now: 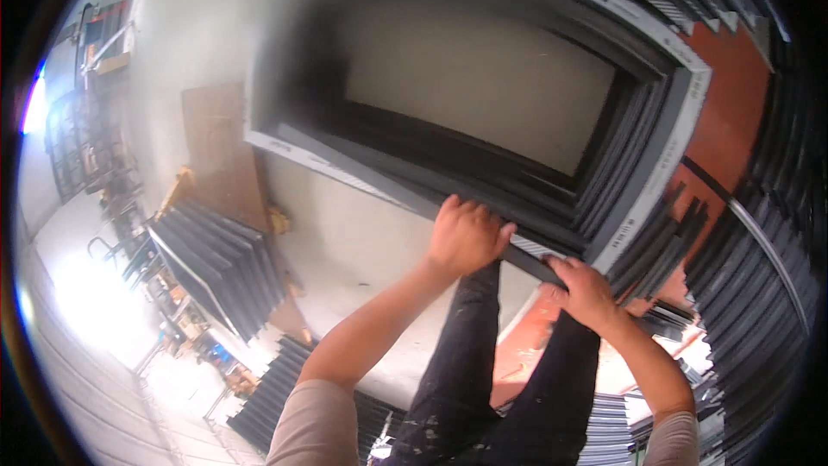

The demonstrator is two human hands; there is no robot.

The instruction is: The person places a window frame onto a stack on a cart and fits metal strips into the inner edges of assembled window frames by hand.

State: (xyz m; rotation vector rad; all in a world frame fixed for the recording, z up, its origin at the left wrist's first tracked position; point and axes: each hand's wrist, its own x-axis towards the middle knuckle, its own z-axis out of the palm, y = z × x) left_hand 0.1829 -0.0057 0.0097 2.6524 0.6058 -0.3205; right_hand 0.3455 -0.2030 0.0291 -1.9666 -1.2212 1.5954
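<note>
Two hands are closed on the near edge of a dark rectangular frame (483, 198) at six o'clock: left hand (466, 237), right hand (585, 292). The frame appears to be being lifted or shifted; a firm, even pull from both grips is called for next.

open gap inside the dark frame (483, 181), stacked dark profiles (220, 263) crowding left, more profiles (759, 233) blocking right

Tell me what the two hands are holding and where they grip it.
Both the left hand and right hand grip the near bottom rail of a dark grey window frame, side by side.
</note>
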